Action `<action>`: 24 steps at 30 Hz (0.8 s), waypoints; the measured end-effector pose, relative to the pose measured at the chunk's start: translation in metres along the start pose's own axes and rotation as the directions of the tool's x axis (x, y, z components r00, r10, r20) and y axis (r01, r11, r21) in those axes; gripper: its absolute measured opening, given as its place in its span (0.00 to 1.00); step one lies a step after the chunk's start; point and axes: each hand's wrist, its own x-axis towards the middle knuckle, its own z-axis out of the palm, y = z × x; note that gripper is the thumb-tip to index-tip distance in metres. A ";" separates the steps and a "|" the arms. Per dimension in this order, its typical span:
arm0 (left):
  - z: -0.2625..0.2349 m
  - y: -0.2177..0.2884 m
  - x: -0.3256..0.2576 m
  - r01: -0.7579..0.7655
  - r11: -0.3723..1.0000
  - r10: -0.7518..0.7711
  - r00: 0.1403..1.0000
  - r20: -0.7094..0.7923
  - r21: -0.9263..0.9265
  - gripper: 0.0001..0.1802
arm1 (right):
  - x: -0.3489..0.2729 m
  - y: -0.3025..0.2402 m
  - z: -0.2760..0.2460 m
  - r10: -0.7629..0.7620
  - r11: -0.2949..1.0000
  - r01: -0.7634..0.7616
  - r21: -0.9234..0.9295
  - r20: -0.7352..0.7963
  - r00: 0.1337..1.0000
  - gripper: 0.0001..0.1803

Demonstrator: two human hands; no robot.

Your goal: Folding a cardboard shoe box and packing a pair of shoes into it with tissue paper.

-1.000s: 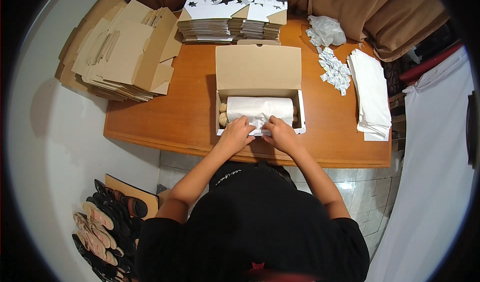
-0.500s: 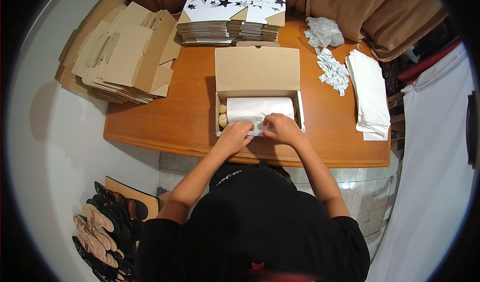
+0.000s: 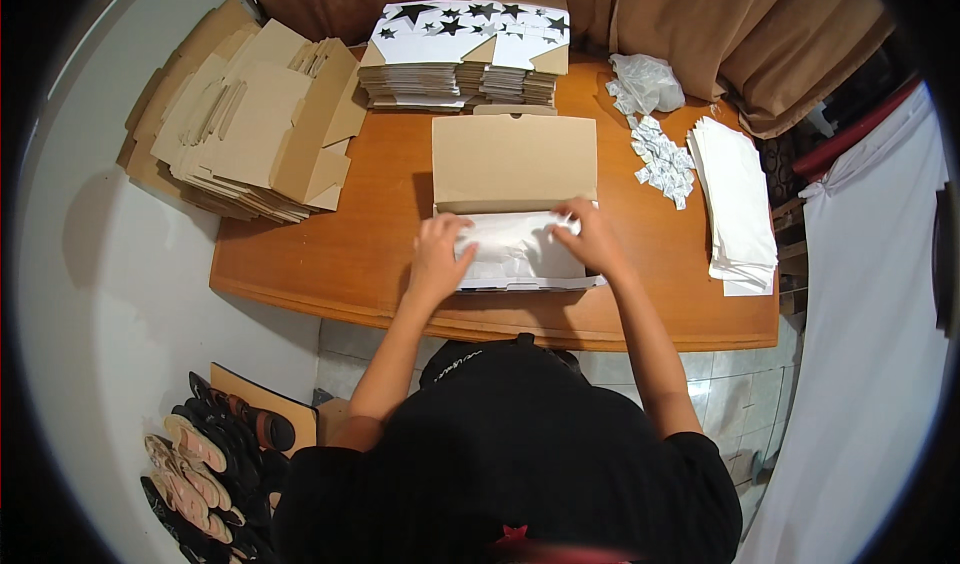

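In the open box (image 3: 515, 164) at the near middle of the desk (image 3: 340, 254), white tissue (image 3: 515, 249) lay spread over whatever was packed beneath, which I could not see. The left hand (image 3: 438, 254) pressed flat on the tissue's left end, fingers spread and clasping nothing; the right hand (image 3: 590, 236) pinched the paper's upper right edge between its fingertips. It looked like the wrapping step, the sheet being folded over the contents. Closing would call for tucking the edges inside the walls before the raised lid, standing behind the tissue, came down. Left of the box lay a heap of flat brown cartons (image 3: 250, 124); behind it, stacks with black stars (image 3: 465, 49); to its right, small white packets (image 3: 662, 154), a crumpled bag (image 3: 645, 82) and a pile of white sheets (image 3: 740, 204). Brown curtains (image 3: 700, 14) hung behind the desk, and shoes (image 3: 210, 454) sat on the floor below its left corner.
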 end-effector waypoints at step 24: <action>0.063 -0.092 0.034 0.175 0.757 -0.292 0.953 -0.085 -0.630 0.24 | 0.033 0.119 0.036 0.244 0.939 -0.110 0.326 -0.405 0.881 0.18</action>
